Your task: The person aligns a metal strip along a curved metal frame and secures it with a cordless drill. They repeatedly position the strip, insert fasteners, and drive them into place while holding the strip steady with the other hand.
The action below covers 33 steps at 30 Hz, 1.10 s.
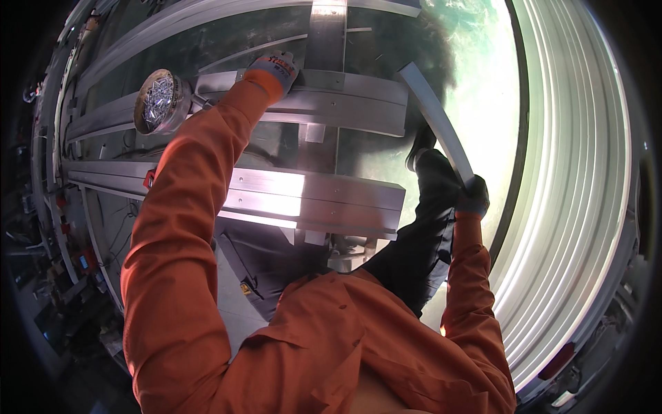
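Bar (441, 123) clenched in the right hand (473, 197), left hand (276, 71) at the rail (352, 107), its closure unclear from here, I judge this positioning, next calling for clearance.

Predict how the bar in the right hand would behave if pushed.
The bar is likely stiff, given its metallic look. Its smooth face could feel slippery, and its flat sides suggest it would slide rather than roll.

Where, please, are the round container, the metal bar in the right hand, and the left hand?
Round container (183, 103): head view, on its outer wall.
Held metal bar (443, 123): head view, around mid-length.
Left hand (277, 73): head view, on the gloved back.
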### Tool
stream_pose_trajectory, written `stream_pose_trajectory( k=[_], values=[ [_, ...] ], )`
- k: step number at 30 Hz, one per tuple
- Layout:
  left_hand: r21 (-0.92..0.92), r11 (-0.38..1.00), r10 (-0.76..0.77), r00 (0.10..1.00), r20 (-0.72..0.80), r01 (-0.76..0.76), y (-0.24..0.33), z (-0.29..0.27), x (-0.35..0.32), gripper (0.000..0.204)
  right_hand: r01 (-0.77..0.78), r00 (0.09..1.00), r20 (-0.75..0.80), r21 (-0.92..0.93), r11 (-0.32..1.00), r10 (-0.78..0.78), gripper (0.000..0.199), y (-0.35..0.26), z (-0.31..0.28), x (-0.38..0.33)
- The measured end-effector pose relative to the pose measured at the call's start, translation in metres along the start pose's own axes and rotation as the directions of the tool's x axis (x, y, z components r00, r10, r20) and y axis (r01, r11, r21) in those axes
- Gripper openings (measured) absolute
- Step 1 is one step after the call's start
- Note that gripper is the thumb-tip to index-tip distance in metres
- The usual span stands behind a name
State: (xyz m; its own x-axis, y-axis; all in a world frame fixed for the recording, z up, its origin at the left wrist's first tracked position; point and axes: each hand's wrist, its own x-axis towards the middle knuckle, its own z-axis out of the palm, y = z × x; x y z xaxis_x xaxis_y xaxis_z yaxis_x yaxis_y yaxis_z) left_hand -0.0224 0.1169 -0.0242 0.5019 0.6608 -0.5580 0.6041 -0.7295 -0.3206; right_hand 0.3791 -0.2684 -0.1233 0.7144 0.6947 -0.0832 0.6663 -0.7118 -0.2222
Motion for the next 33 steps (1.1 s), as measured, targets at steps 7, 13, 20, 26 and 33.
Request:
stream_pose_trajectory(
  k=[7, 13, 20, 26, 33],
  values=[
    [-0.095, 0.994, -0.064, 0.994, -0.087, 0.056, -0.011, 0.0, -0.005, 0.056, 0.362, 0.932, -0.005, -0.08, 0.929, -0.364, 0.035, -0.003, -0.019, 0.02],
    [-0.142, 0.986, 0.048, 0.967, -0.249, -0.085, 0.012, -0.037, -0.022, 0.058, 0.568, 0.823, 0.078, -0.071, 0.82, -0.563, 0.027, -0.076, -0.07, 0.064],
    [-0.158, 0.957, 0.204, 0.953, -0.226, -0.242, 0.086, -0.05, -0.017, 0.057, 0.679, 0.73, 0.034, -0.155, 0.718, -0.683, 0.018, -0.114, -0.051, 0.102],
    [-0.215, 0.948, 0.162, 0.938, -0.305, -0.233, 0.101, -0.057, -0.026, 0.056, 0.596, 0.8, 0.237, -0.211, 0.774, -0.551, 0.044, -0.114, -0.068, 0.095],
    [-0.19, 0.956, 0.166, 0.944, -0.286, -0.226, 0.106, -0.047, -0.025, 0.055, 0.445, 0.895, 0.207, -0.389, 0.806, -0.395, 0.02, -0.089, -0.06, 0.1]
  ],
)
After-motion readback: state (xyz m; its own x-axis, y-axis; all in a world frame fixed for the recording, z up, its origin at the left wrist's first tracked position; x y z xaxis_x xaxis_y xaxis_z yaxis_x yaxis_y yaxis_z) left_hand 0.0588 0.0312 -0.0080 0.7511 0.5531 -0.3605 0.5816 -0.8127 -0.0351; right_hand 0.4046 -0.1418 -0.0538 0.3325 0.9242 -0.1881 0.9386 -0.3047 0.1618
